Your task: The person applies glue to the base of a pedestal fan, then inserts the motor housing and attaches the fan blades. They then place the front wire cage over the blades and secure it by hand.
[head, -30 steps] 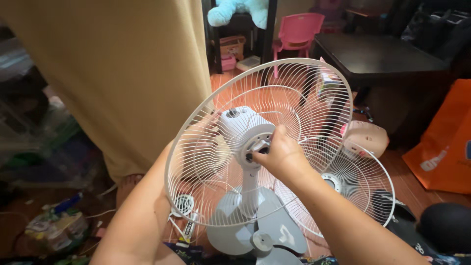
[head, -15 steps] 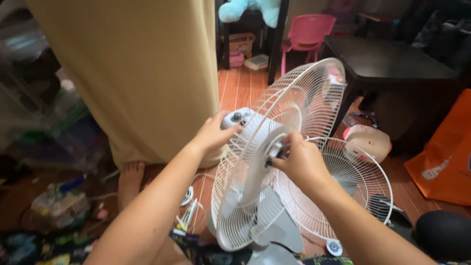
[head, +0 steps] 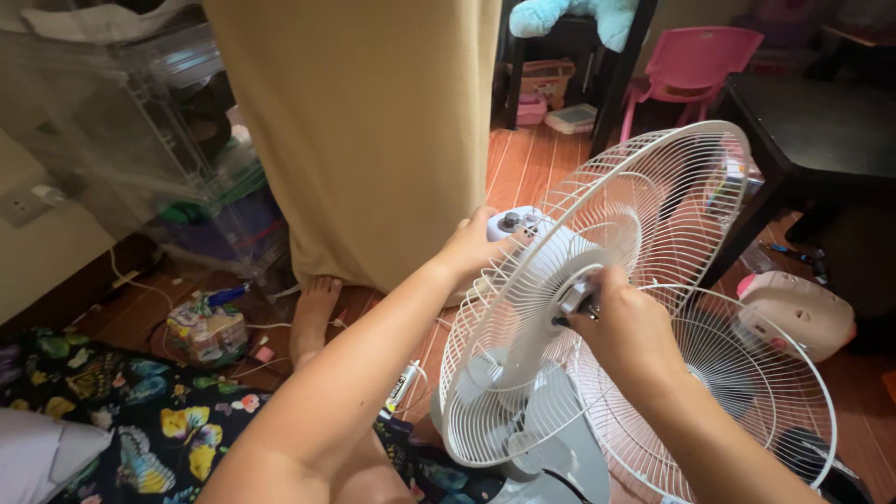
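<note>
White wire rear guard [head: 597, 280] stands tilted on the fan motor housing [head: 518, 229] above the wooden floor. Left hand [head: 471, 245], arm stretched forward, clasps the housing from behind. Right hand [head: 625, 322], wrist bent, pinches the small fitting [head: 574, 301] at the guard's centre.

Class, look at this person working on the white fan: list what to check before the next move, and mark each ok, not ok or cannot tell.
1. Left hand steadies the motor housing: ok.
2. Right hand grips the hub of the rear guard: ok.
3. Hub nut tight: cannot tell.
4. Loose front guard lies close behind the work: not ok.
5. Fan unplugged: cannot tell.
</note>
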